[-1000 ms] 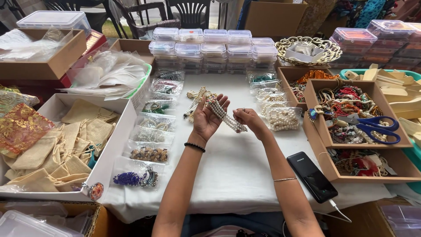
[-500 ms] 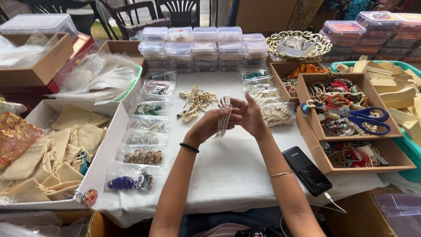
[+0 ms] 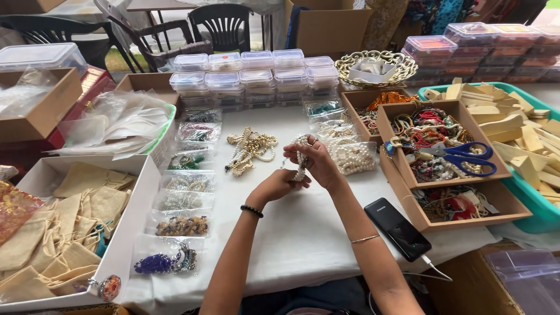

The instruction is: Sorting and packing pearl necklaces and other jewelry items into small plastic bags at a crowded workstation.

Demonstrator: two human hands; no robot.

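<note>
Left hand (image 3: 279, 184) and right hand (image 3: 313, 162) gripping pearl strand (image 3: 301, 158), strand's middle hidden by fingers

A table covered with a white cloth (image 3: 303, 233) carries the goods. Just left of the grip lies a loose heap of pearl jewellery (image 3: 249, 151), and further left a column of clear jewellery packets (image 3: 184, 198). Right of the grip lie a bagged pearl string (image 3: 353, 158), open cardboard boxes (image 3: 443, 175) and, nearer the body, a black phone (image 3: 398, 228).
</note>
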